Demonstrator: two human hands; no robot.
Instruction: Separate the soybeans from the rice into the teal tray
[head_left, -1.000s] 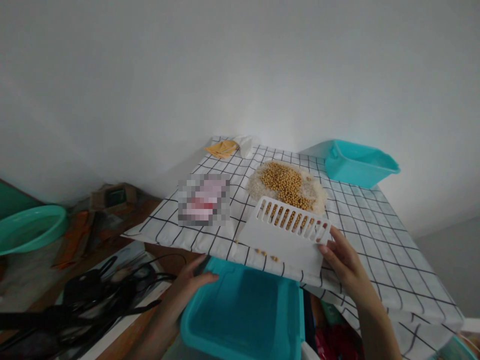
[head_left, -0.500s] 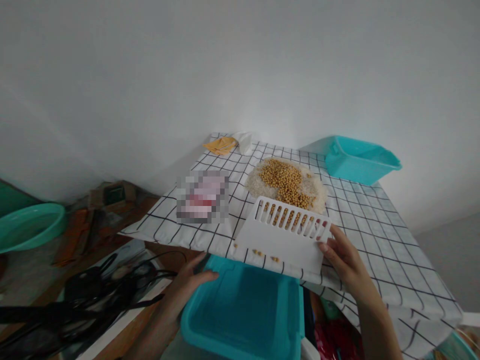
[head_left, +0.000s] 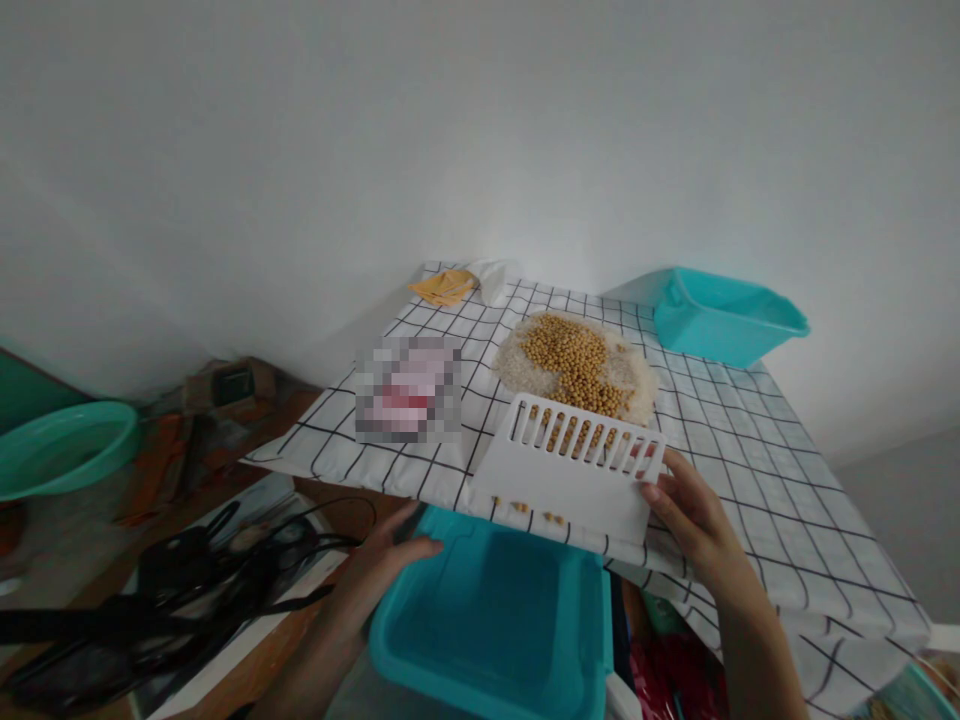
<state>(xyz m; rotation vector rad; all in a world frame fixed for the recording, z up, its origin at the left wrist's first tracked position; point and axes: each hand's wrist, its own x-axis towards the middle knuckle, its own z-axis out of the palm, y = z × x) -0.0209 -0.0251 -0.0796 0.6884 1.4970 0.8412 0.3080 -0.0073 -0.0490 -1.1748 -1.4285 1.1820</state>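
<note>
My right hand [head_left: 690, 515] pinches the right end of a white slotted plastic panel [head_left: 566, 490], thumb on its near face. The panel leans over the table's front edge, its slots toward a pile of soybeans [head_left: 574, 360] lying on white rice [head_left: 525, 365]. A few loose soybeans [head_left: 521, 507] rest along the panel's lower edge. Below the table edge, my left hand [head_left: 397, 550] grips the left rim of a teal bin [head_left: 487, 620], thumb over the rim and fingers partly hidden. The bin's visible interior holds nothing I can see.
A second teal bin [head_left: 724, 315] stands at the table's back right. A blurred-out pink and white item [head_left: 409, 390] lies on the checked cloth [head_left: 765, 480] at left. Yellow cloth [head_left: 444, 287] sits at the back. Black cables [head_left: 225, 550] and a green basin [head_left: 71, 450] are lower left.
The few loose soybeans at the panel's lower edge have shifted slightly right. Both hands keep their holds, and the whole view has drifted a little.
</note>
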